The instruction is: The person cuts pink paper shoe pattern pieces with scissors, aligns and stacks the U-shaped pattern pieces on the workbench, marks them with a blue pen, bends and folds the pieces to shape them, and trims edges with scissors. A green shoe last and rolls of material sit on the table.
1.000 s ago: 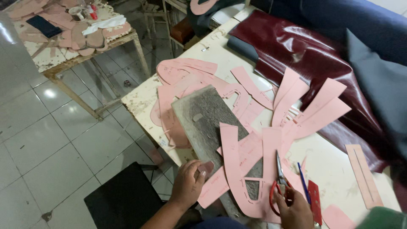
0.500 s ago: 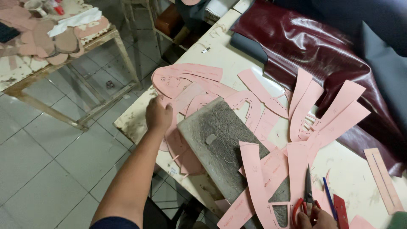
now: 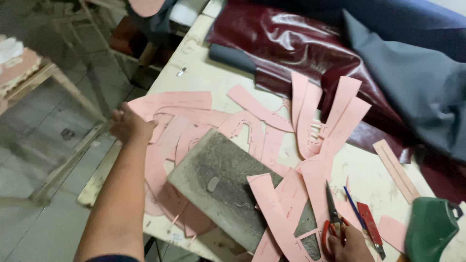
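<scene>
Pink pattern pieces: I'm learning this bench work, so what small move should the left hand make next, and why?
Probably close the left hand on the pink pattern pieces at the table edge: it already rests on them, while the right hand holds red-handled scissors.

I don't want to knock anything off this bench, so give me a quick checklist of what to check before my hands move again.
1. Left hand has a hold on the pink pattern pieces at the table's left edge: ok, it rests on them, though the view is blurred.
2. Right hand controls the red-handled scissors: ok, fingers at the handles.
3. Scissor blades closed: ok, they look shut, pointing away from the body.
4. Grey slab fully supported: cannot tell, its near corner reaches the table edge.
5. Blue pen and red utility knife clear of the right hand: not ok, they lie right beside it.
</scene>
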`<state>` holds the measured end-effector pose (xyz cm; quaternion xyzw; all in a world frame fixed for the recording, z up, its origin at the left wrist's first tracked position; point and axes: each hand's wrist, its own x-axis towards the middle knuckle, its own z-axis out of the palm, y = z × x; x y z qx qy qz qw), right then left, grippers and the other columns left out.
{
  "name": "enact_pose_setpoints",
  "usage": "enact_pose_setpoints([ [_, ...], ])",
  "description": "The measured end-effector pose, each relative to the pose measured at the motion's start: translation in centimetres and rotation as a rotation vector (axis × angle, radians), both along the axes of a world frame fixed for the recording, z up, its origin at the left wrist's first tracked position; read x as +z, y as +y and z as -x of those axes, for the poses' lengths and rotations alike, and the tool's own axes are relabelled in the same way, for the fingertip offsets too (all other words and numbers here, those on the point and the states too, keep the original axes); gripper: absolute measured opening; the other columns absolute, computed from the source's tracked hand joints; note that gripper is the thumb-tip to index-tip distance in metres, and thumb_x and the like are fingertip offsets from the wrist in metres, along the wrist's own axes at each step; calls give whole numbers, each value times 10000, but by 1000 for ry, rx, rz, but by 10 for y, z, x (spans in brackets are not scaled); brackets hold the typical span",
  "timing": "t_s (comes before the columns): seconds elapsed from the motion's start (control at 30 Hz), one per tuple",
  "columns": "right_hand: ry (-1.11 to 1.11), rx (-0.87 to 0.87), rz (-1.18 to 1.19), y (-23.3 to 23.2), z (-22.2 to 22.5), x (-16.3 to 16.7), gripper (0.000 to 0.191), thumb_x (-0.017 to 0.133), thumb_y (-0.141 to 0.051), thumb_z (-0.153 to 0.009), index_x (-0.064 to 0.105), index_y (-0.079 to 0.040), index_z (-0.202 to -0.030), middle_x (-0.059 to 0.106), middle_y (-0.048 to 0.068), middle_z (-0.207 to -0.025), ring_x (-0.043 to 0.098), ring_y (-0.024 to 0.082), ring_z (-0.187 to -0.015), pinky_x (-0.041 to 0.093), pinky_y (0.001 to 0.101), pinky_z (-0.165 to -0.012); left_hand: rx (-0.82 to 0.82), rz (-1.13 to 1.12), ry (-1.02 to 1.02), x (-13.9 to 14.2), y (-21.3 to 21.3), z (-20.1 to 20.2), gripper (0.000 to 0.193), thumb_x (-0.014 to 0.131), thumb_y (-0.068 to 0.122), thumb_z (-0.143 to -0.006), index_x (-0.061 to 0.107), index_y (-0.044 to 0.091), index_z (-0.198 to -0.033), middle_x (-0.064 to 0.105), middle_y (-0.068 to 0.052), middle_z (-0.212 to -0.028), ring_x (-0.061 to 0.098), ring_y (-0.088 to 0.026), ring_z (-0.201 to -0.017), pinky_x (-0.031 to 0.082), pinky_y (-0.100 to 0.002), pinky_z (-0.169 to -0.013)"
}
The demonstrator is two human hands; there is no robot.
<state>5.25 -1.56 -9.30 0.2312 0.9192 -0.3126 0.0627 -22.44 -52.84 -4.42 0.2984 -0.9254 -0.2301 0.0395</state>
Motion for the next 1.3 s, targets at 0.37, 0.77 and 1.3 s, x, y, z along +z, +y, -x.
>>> enact_pose_setpoints([
  [0.37, 9, -113, -222, 5, -26, 8, 393, 742, -263, -840, 622, -135, -1191, 713, 124, -1112, 708, 308, -1017, 550, 411, -855, 42, -916, 1031, 34, -24, -39, 241, 581, 138, -1002, 622, -23, -1176, 725, -155, -1166, 763, -189, -993, 639, -285, -848],
  [0.77, 27, -194, -243, 115, -31, 21, 447, 767, -371, -855, 688, -42, -1147, 748, 131, -1005, 730, 296, -886, 565, 420, -795, -47, -1484, 102, -41, 198, -243, 132, 665, 36, -916, 702, 4, -1039, 754, -86, -924, 698, -177, -756, 615, -327, -697],
  [1.3, 93, 24, 390, 112, -73, -16, 272, 696, -260, -933, 707, -19, -1058, 761, 99, -868, 699, 171, -721, 561, 314, -653, -115, -1589, -413, -69, 320, -346, 223, 634, 139, -957, 692, -55, -1051, 757, -123, -916, 729, -154, -753, 606, -260, -632],
])
